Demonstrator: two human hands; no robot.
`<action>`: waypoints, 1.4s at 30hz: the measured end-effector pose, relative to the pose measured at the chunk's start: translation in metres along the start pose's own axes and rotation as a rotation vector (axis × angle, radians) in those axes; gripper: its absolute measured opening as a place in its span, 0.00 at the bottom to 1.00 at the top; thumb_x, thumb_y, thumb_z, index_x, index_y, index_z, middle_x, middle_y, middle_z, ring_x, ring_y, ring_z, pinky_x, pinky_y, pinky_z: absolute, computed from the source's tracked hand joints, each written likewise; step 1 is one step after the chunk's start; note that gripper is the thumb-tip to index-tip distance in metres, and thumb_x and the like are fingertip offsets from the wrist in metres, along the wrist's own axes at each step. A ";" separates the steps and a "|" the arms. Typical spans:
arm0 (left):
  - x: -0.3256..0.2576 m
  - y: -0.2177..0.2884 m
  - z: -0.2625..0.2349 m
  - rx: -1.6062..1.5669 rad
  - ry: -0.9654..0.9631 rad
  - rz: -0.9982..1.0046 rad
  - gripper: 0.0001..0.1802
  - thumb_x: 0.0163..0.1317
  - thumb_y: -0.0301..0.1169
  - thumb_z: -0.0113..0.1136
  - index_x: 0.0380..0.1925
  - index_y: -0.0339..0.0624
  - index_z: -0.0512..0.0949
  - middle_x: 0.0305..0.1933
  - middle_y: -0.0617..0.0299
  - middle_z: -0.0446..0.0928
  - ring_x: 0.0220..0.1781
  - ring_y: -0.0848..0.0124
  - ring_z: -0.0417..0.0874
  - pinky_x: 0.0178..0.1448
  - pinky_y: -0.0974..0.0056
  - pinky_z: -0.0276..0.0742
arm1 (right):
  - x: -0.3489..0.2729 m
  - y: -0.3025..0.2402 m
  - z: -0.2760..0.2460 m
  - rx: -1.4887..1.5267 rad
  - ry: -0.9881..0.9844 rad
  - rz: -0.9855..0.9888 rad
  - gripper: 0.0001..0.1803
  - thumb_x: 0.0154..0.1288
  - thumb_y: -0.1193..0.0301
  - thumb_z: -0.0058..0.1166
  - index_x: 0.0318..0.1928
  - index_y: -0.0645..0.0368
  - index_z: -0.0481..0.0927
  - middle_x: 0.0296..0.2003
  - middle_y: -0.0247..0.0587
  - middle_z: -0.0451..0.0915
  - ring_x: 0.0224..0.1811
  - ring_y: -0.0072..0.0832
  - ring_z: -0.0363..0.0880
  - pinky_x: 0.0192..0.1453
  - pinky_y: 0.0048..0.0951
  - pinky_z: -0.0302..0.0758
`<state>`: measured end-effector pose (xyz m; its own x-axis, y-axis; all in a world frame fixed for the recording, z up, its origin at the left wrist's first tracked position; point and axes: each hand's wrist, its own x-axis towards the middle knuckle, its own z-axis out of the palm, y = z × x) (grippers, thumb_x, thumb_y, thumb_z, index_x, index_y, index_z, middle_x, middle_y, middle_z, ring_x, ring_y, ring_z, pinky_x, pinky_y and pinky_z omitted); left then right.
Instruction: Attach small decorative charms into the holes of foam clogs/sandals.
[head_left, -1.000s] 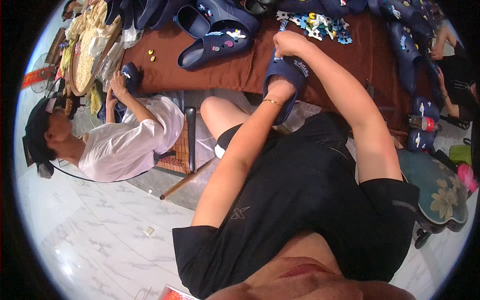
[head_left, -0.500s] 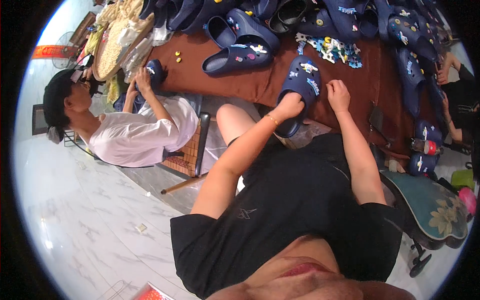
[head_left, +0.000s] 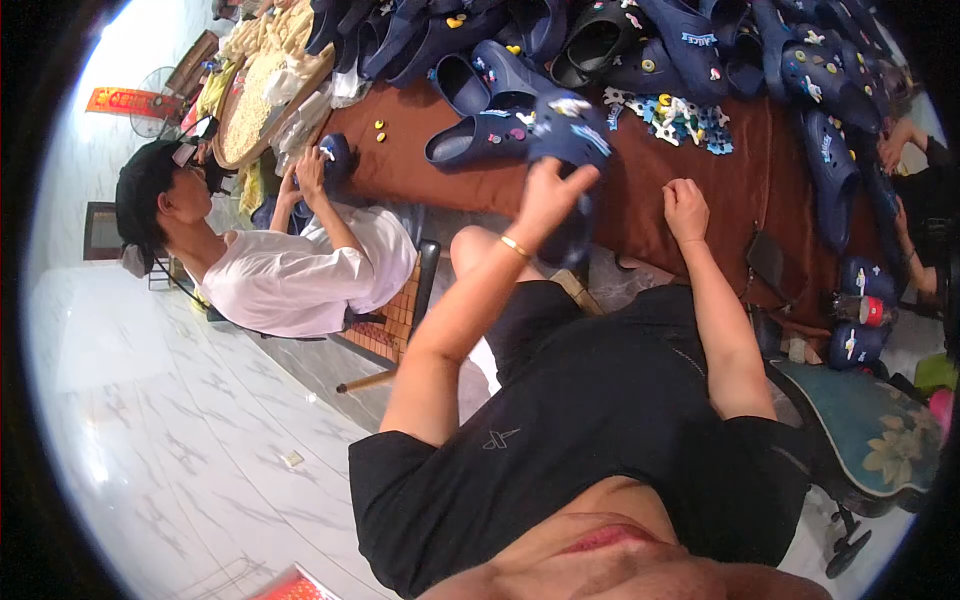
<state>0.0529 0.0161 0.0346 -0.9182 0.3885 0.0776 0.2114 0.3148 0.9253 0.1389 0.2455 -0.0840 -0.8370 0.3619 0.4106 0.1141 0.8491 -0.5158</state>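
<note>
So the left hand (head_left: 548,200) has a navy clog (head_left: 572,138) up around the upper middle of the frame, clamped on it near the foot opening. You can see the thumb along the edge, but the other fingers are mostly hidden by the shoe. The clog's a bit blurry, toe toward the top, with pale decorations on it, and it overlaps another navy shoe (head_left: 475,140) lying just to its left in the picture.

Right hand (head_left: 687,210) is right of center over the brown cloth (head_left: 740,150), fingers curled in together like a loose fist. Can't tell if anything tiny is tucked in there. Just above it in the frame sits a heap of colorful charms (head_left: 685,122), blue, white and yellow bits.

More dark clogs are piled along the top edge. Over at the left, a person in a white shirt (head_left: 300,275) has both hands on another dark clog (head_left: 336,153). Two little yellow pieces (head_left: 380,131) lie on the cloth nearby.
</note>
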 end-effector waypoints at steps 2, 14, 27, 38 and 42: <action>0.027 0.023 -0.030 0.114 0.064 0.007 0.20 0.47 0.37 0.61 0.34 0.31 0.77 0.33 0.49 0.79 0.36 0.65 0.80 0.42 0.63 0.73 | 0.000 0.001 -0.003 -0.009 0.010 0.013 0.06 0.56 0.68 0.51 0.28 0.56 0.73 0.29 0.42 0.73 0.35 0.41 0.73 0.37 0.39 0.71; 0.133 -0.074 -0.106 0.685 0.225 0.033 0.30 0.49 0.45 0.55 0.43 0.27 0.72 0.43 0.35 0.74 0.48 0.45 0.73 0.52 0.55 0.68 | -0.004 -0.007 -0.004 0.041 0.070 -0.002 0.06 0.53 0.69 0.51 0.25 0.55 0.71 0.26 0.43 0.70 0.31 0.42 0.71 0.34 0.40 0.70; 0.039 -0.029 -0.047 0.698 0.403 0.648 0.26 0.50 0.25 0.55 0.52 0.36 0.65 0.55 0.46 0.65 0.59 0.49 0.62 0.62 0.52 0.56 | 0.022 0.005 -0.019 0.555 0.145 0.348 0.08 0.52 0.68 0.53 0.30 0.60 0.75 0.31 0.45 0.74 0.33 0.37 0.75 0.36 0.34 0.70; -0.077 -0.092 -0.017 0.722 0.092 0.354 0.27 0.49 0.26 0.55 0.53 0.40 0.66 0.58 0.49 0.62 0.62 0.50 0.59 0.64 0.51 0.55 | 0.076 0.206 -0.152 -0.261 0.410 0.704 0.21 0.47 0.62 0.58 0.43 0.59 0.77 0.56 0.61 0.62 0.61 0.49 0.58 0.63 0.37 0.59; -0.087 -0.098 -0.014 0.714 0.086 0.315 0.27 0.48 0.27 0.56 0.52 0.39 0.66 0.58 0.49 0.62 0.62 0.51 0.59 0.64 0.52 0.55 | 0.065 0.237 -0.172 -0.269 0.201 0.552 0.27 0.44 0.59 0.60 0.44 0.64 0.77 0.46 0.59 0.74 0.50 0.45 0.72 0.56 0.36 0.66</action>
<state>0.1076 -0.0612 -0.0579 -0.7958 0.4925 0.3523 0.6035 0.6928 0.3947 0.2033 0.5365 -0.0502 -0.5031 0.8159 0.2851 0.6512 0.5747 -0.4956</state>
